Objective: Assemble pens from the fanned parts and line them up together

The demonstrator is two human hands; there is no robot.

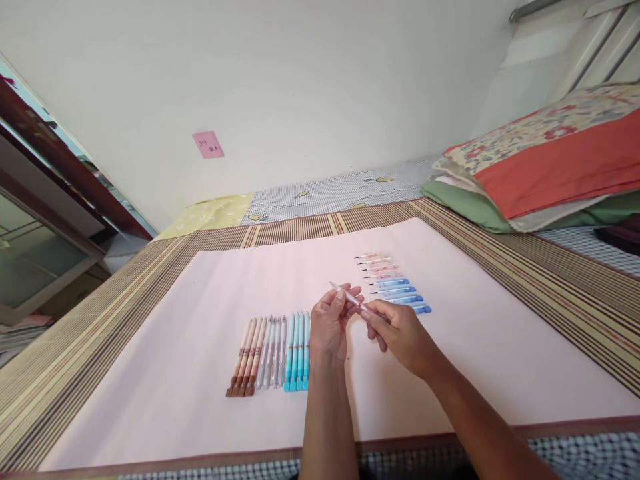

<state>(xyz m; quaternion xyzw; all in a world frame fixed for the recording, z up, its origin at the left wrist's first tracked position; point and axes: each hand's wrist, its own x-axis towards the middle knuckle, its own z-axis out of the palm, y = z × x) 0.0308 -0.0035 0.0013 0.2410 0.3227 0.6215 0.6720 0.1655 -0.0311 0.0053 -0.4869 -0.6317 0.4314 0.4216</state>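
A clear, pale pen barrel (345,293) is held between both hands above a pale pink sheet (200,300). My left hand (330,327) wraps its fingers around the barrel's middle. My right hand (395,330) pinches the barrel's near end. To the left lies a neat row of pen barrels (273,353): brown, clear and light blue. To the right of my hands lies a row of pen tips and caps (393,283), pink ones farther back and blue ones nearer.
The pink sheet covers a striped bamboo mat (75,347) on a bed. Folded bedding and a pillow (540,167) are piled at the back right. A pink sticky note (208,144) is on the white wall. A window frame (40,220) is at the left.
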